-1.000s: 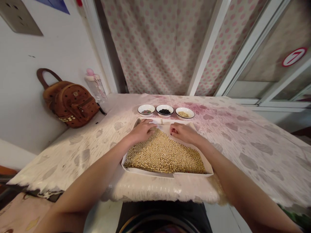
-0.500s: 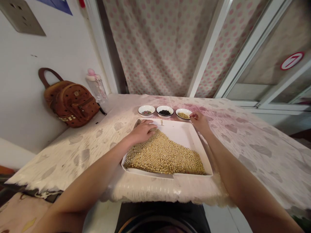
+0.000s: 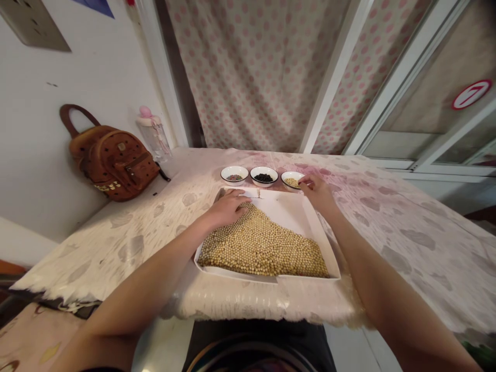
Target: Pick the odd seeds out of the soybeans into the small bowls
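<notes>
- left hand (image 3: 228,209): palm down, fingers open and flat, holding nothing; heel on the upper edge of the bean pile, fingertips at the tray's far left corner
- right hand (image 3: 318,192): fingers curled and drawn together at the near rim of the right bowl, fingertips (image 3: 303,180) over the bowl's contents; can't tell if a bean is pinched between them
- pale soybeans (image 3: 263,245): one-layer-deep-looking mass, roughly triangular, filling the near half of the tray, piled against its near edge and tapering up to the left hand
- white tray (image 3: 306,222): shallow, rectangular, paper or card by the look, far right part bare; sits square in front of the person, near the desk's front edge
- three small white bowls in a row, just beyond the tray's far edge, close together:
  - left bowl (image 3: 234,176): small mixed-colour grains
  - middle bowl (image 3: 264,176): black beans
  - right bowl (image 3: 291,180): pale beans, same look as the tray's
- desk (image 3: 406,248): covered in a glossy leaf-print sheet, ragged fringe along the front edge
- brown studded backpack (image 3: 112,165): upright against the wall at the desk's left side
- clear water bottle (image 3: 153,139): pink cap, just beside the backpack
- polka-dot curtain (image 3: 251,77): hangs beyond the desk's far edge
- red-ringed number sign (image 3: 471,94): on the glass door, upper right
</notes>
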`<state>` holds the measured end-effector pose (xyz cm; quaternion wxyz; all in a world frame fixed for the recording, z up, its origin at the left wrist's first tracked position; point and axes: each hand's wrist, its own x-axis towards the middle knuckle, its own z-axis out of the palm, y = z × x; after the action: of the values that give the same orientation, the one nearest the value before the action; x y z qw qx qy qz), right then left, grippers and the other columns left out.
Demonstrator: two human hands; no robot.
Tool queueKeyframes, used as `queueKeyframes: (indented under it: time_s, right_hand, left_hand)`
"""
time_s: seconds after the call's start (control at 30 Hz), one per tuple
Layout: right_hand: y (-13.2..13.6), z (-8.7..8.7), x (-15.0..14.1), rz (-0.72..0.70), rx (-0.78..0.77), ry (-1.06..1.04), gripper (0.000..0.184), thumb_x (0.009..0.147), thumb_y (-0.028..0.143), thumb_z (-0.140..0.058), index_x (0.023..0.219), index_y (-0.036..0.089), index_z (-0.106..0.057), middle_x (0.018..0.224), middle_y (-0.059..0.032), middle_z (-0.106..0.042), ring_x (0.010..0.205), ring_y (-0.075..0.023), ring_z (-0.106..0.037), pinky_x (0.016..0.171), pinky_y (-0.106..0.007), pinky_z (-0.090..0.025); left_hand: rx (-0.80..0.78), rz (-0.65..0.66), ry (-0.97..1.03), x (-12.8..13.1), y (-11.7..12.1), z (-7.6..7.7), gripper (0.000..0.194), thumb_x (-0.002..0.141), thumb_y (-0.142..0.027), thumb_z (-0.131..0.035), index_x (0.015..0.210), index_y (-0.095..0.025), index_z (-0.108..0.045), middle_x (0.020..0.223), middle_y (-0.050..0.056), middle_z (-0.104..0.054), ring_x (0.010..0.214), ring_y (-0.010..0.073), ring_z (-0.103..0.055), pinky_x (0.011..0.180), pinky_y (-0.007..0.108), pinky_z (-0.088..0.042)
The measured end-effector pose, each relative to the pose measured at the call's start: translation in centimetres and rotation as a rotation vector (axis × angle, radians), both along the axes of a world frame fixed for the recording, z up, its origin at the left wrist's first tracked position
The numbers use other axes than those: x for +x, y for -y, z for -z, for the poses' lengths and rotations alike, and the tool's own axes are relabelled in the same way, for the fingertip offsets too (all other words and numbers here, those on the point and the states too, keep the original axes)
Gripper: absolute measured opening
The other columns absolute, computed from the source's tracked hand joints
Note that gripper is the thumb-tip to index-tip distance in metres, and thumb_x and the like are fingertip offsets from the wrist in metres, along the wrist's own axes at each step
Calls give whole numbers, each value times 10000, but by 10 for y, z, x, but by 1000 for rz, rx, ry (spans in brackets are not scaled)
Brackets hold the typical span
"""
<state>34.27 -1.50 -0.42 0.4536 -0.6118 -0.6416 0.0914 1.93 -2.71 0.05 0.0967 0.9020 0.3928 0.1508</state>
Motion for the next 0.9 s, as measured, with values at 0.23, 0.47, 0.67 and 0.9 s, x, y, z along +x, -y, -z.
queueKeyframes:
  time_s: [0.23, 0.47, 0.67, 0.9]
  right_hand:
    - [40, -16, -53, -622, -422, 271, 54, 800, 285, -599, 794, 231, -596, 777, -30, -667, 681, -174, -571, 603, -319, -427]
    - [44, -22, -50, -674, -616, 343, 72, 776, 280, -629, 803, 222, -597, 796, -31, -666, 710, -169, -572, 595, -295, -415]
    - [39, -19, -49, -628, -582, 354, 64, 787, 265, -594, 806, 211, -565, 794, -36, -644, 721, -169, -555, 614, -295, -399]
    - [41, -16, -49, -640, -578, 326, 62, 795, 251, -592, 840, 210, -581, 807, -35, -642, 709, -162, -546, 612, -301, -402]
  left_hand:
    - [10, -1, 10, -1, 0, 0, 345, 948, -310, -521, 1269, -271, -641, 1436, 50, -536, 1381, 268, -406, 1160, 468, -318]
    - [-5, -10, 4, -1, 0, -1, 356, 944, -305, -532, 1282, -257, -636, 1448, 58, -523, 1389, 271, -394, 1164, 461, -308]
    - [4, -2, -7, 0, 0, -1, 361, 950, -293, -515, 1285, -240, -639, 1449, 77, -520, 1394, 271, -387, 1167, 459, -297]
    - [6, -4, -1, -1, 0, -1, 356, 947, -298, -525, 1279, -243, -640, 1445, 74, -524, 1383, 277, -400, 1160, 464, -307]
